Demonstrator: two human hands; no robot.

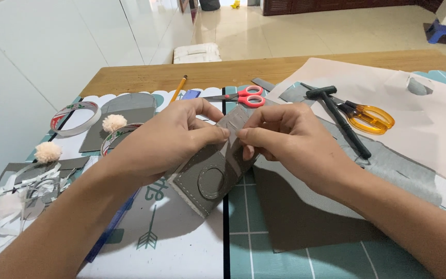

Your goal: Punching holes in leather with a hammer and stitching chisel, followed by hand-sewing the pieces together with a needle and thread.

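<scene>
A grey leather piece [213, 178] with white stitching along its edges and a stitched circle on its face is held above the table. My left hand [169, 139] pinches its upper edge from the left. My right hand [290, 139] pinches the same edge from the right, so the thumbs and forefingers nearly meet at the top. The piece tilts down toward me and to the left.
Red-handled scissors [247, 96], orange-handled scissors [370, 117], a black T-shaped tool [343, 123] and a pencil [178, 89] lie beyond my hands. Tape rolls [75, 118], pale pom-poms [113, 123], grey leather sheets [305, 212] and paper scraps lie around on green cutting mats [285, 261].
</scene>
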